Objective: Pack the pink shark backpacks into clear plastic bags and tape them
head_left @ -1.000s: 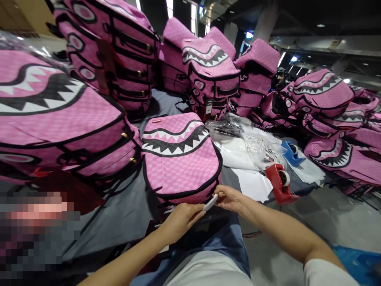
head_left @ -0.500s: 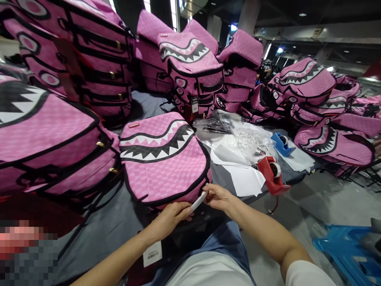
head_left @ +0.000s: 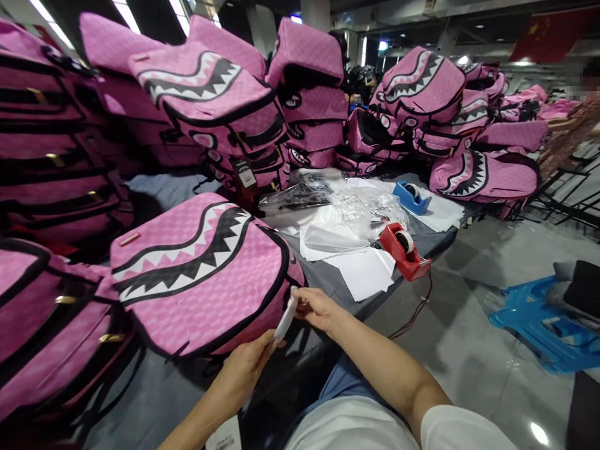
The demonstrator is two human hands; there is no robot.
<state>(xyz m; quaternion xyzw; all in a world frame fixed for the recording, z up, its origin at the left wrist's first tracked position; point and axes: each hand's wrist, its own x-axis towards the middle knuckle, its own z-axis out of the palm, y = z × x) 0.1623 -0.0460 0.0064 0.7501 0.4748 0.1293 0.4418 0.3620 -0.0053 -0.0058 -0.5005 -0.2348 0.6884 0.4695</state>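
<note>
A white strip point(head_left: 286, 317), perhaps paper or wrapping, spans the gap between my two hands at the near right corner of a pink backpack point(head_left: 225, 269). My left hand point(head_left: 246, 365) grips its lower end, fingers partly hidden. At the upper end, my right hand point(head_left: 315, 309) pinches it between thumb and fingers. The backpack lies flat, with a black-and-white shark-tooth print and black piping. Below my left forearm hangs a white barcode tag point(head_left: 225, 435).
A red tape dispenser point(head_left: 404, 251) and a blue one point(head_left: 412, 197) stand by white paper sheets point(head_left: 365, 272) and clear plastic bags point(head_left: 328, 203). Stacked pink backpacks point(head_left: 210, 94) line the back. A blue plastic stool point(head_left: 539, 322) is on the floor; a person point(head_left: 574, 131) is at far right.
The view has turned right, so backpacks and table things sit further left. Both hands still hold the white strip, which now stands steeper beside the backpack.
</note>
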